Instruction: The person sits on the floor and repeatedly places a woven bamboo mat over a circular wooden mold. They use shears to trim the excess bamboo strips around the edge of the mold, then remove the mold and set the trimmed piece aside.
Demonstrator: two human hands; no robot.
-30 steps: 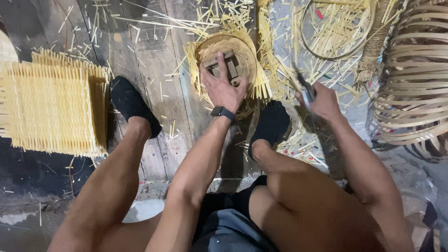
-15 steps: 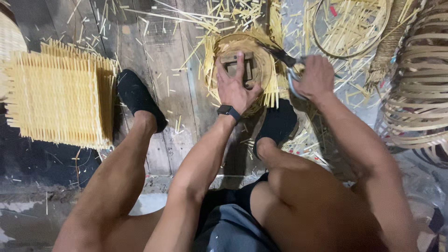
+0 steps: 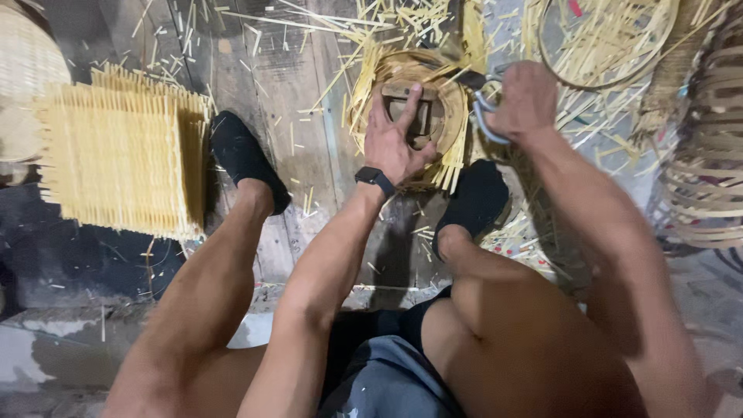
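Left hand [image 3: 395, 139] pressing wooden mould [image 3: 414, 116] inside woven basket [image 3: 457, 147]; right hand [image 3: 525, 99] gripping shears [image 3: 484, 116] just beside mould, risking nicked fingers.

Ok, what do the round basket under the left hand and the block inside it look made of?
Basket: pale split bamboo or cane strips, matte, loose ends sticking out at the rim. Block: darker brown wood, apparently unfinished, with cut openings; the left hand presses on it.
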